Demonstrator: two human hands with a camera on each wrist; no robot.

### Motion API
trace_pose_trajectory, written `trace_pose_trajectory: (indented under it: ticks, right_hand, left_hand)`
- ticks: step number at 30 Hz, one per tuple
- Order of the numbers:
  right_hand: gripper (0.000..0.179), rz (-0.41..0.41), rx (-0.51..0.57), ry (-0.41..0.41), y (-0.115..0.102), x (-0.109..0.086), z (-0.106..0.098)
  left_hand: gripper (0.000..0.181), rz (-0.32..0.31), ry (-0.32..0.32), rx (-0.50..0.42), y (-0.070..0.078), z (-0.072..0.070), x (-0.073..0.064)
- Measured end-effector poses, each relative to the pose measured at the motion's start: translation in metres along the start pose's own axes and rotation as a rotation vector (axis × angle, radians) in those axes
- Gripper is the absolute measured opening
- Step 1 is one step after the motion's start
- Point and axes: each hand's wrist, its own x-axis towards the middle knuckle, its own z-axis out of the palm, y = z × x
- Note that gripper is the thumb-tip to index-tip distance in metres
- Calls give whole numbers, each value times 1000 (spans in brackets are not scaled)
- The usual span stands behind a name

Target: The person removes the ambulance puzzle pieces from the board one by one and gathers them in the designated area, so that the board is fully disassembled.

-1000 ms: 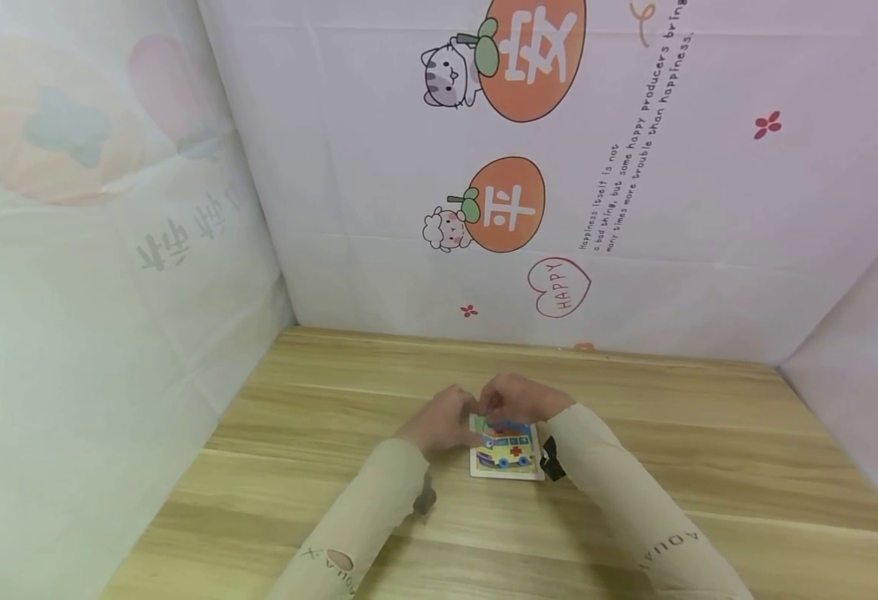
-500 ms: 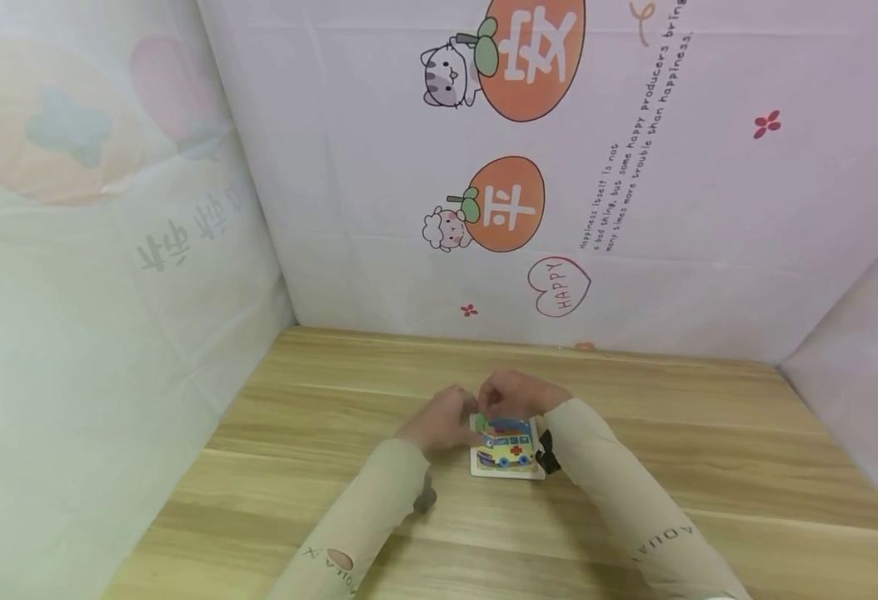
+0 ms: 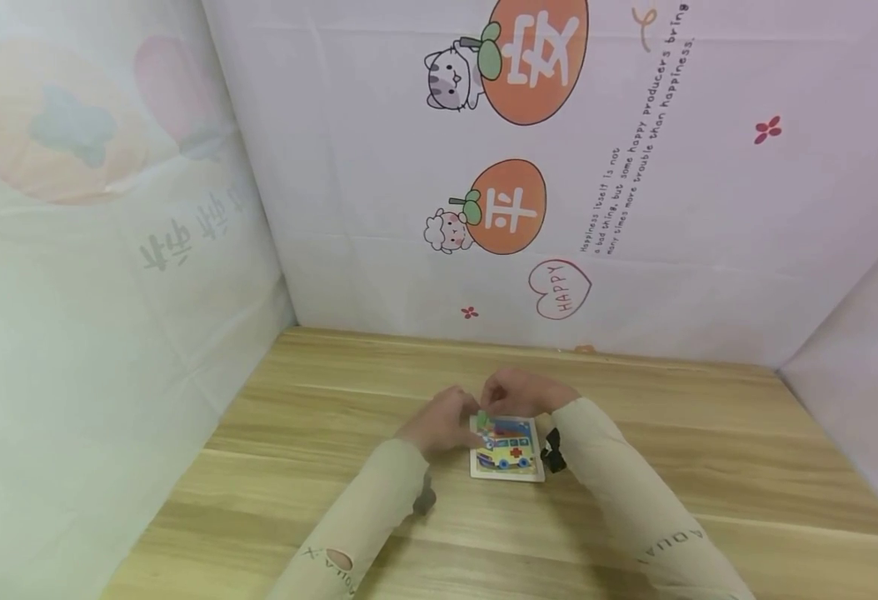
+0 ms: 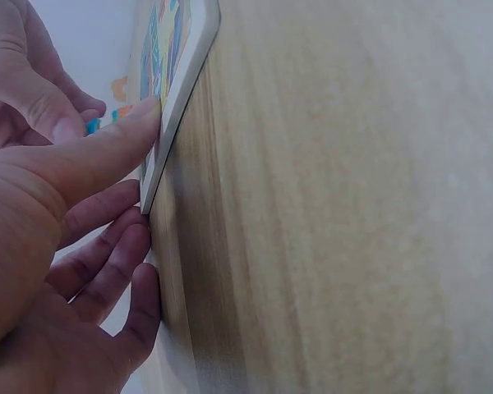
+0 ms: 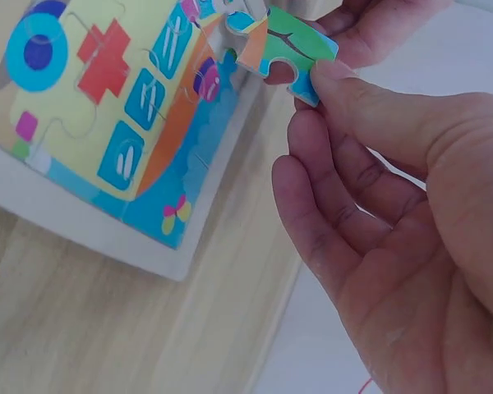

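Note:
A jigsaw puzzle in a white-rimmed tray (image 3: 506,477) lies on the table, showing a yellow ambulance with a red cross (image 5: 103,61). My left hand (image 3: 442,421) holds the tray's far left corner. In the left wrist view its thumb (image 4: 115,148) lies over the rim, while the other fingers bend along the edge. Above that same corner, my right hand (image 3: 521,392) pinches a green and blue puzzle piece (image 5: 292,45) between thumb and fingertips. The piece is tilted up over the picture, one end close to the neighbouring pieces.
The wooden table (image 3: 319,417) extends around the tray. A white printed sheet (image 3: 371,167) stands behind it, with further white walls at left and right. A black strap (image 3: 553,452) shows under the right sleeve.
My right hand has shifted slightly up and away, with the green piece now lifted and more of the puzzle's top showing. The left hand stays put at the tray corner.

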Motion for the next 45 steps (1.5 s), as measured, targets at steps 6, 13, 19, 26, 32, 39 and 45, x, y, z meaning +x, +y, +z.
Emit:
trace_pose_trajectory:
  ticks: [6,13,19,26,32,39,45]
  right_hand:
    - [6,40,-12,-2,4,-9,-8]
    - [6,0,-9,21,13,-22,-19]
    - [4,4,5,27,23,-38,-28]
    - [7,-36,-21,45,37,-59,-42]
    - [9,-43,-43,56,53,-77,-48]
    - [10,7,-27,50,75,-86,-49]
    - [9,85,-56,87,90,-88,-40]
  left_hand:
    - [55,-3,0,10,1,1,1]
    - [55,4,6,25,4,0,-1]
    - [56,-19,-5,16,5,-1,-3]
    - [56,-14,-4,39,5,0,-4]
    - [54,-11,1,41,5,1,-4]
    - [53,-6,7,37,6,0,-5]
    - [53,-7,6,44,8,-2,-7]
